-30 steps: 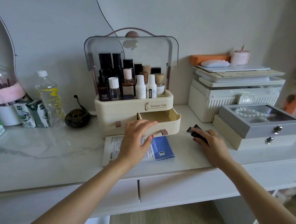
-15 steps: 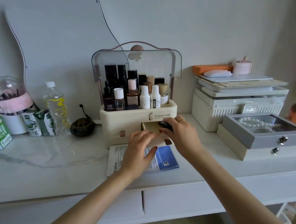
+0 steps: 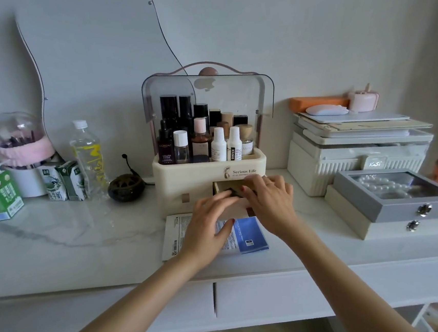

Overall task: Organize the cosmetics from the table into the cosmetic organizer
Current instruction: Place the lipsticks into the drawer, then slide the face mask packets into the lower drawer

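Both hands meet over the open right drawer (image 3: 231, 209) of a cream plastic cosmetic organizer w/ clear lid (image 3: 210, 170) on a white marble counter (image 3: 67, 242). Left hand (image 3: 209, 227) lies flat, fingers spread, on the drawer front. Right hand (image 3: 271, 205) pinches a small black cosmetic item (image 3: 233, 192) inside the drawer. A white-and-blue sachet (image 3: 248, 236) lies just in front, partly under the left hand.
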